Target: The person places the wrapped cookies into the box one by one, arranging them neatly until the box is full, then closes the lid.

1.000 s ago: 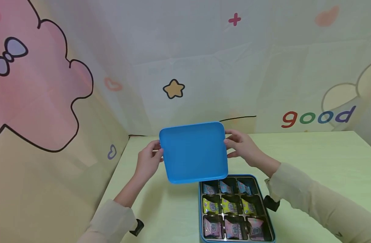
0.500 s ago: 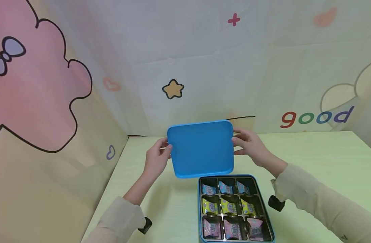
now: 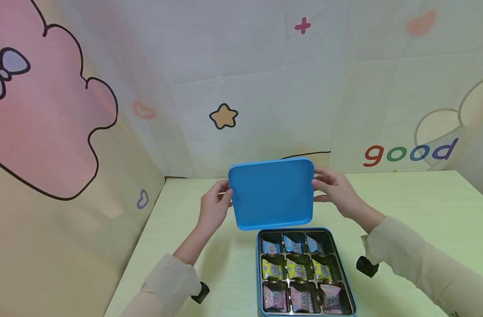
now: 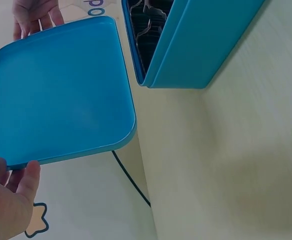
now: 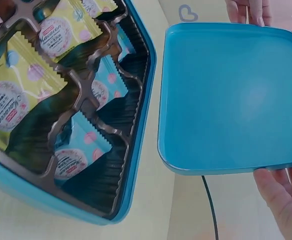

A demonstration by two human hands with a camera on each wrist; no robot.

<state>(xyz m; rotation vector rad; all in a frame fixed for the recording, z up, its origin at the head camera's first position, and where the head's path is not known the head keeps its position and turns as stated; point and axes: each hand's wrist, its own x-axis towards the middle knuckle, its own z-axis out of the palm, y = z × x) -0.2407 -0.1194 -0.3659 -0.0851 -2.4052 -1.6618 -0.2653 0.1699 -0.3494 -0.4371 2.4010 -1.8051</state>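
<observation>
A blue rectangular lid point(image 3: 272, 193) is held up in the air, tilted, its rimmed inner side towards me. My left hand point(image 3: 214, 207) grips its left edge between thumb and fingers. On the opposite edge, my right hand point(image 3: 338, 191) pinches the lid the same way. Just below and nearer to me stands the blue box point(image 3: 259, 281), uncovered, with a dark divided tray inside. Its compartments hold small wrapped sweets: blue packets point(image 3: 293, 245) at the back, yellow packets point(image 3: 296, 269) in the middle row and pink packets point(image 3: 301, 300) in front. In the right wrist view, the lid is apart from the box.
The box stands on a pale green table point(image 3: 404, 211). Behind it hangs a printed backdrop point(image 3: 265, 114) with a star and the word "good". A side panel with a pink cartoon figure point(image 3: 47, 123) rises at the left.
Both hands have carried the lid to the right and slightly up, so it no longer overlaps the box's back left corner in the head view. The box has stayed in place.
</observation>
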